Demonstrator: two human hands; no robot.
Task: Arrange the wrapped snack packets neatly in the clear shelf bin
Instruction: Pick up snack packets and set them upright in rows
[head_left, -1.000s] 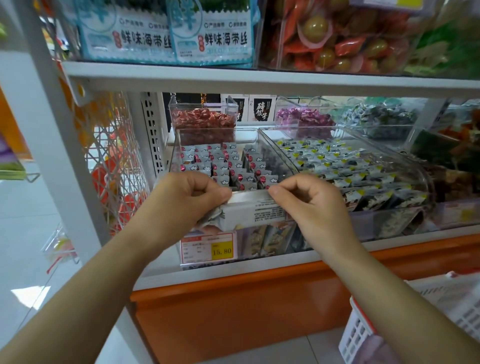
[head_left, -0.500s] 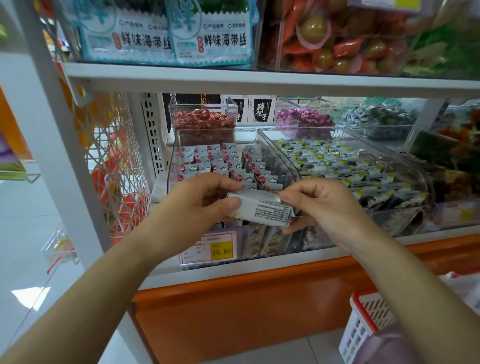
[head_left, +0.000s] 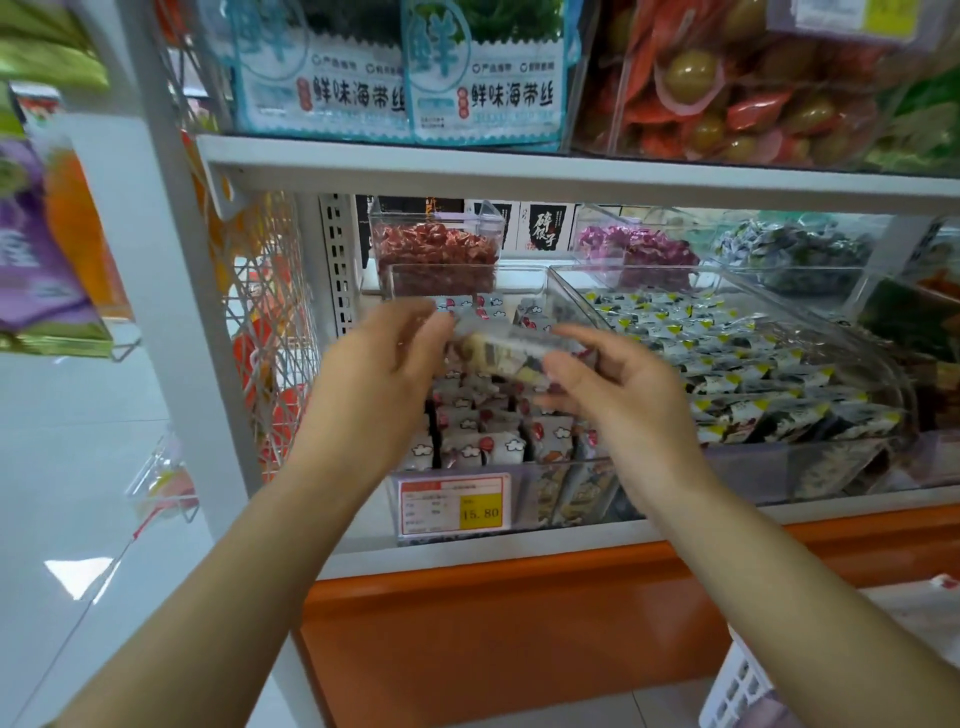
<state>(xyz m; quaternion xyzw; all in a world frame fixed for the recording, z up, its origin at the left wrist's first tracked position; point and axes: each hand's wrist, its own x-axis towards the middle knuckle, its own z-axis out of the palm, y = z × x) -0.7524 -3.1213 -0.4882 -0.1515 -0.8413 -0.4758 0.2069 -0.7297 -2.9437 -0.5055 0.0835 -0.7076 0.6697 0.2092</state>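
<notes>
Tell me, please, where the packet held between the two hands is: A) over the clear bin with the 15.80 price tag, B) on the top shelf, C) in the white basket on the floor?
A: the packet, held by the left hand and right hand, hangs over the bin bearing the price tag.

Only one cam here, wide-angle, worn on the head. It faces forward and a bit down at the shelf (head_left: 519, 548), really close up, looking into the clear bin (head_left: 540, 501) mid-view.
</notes>
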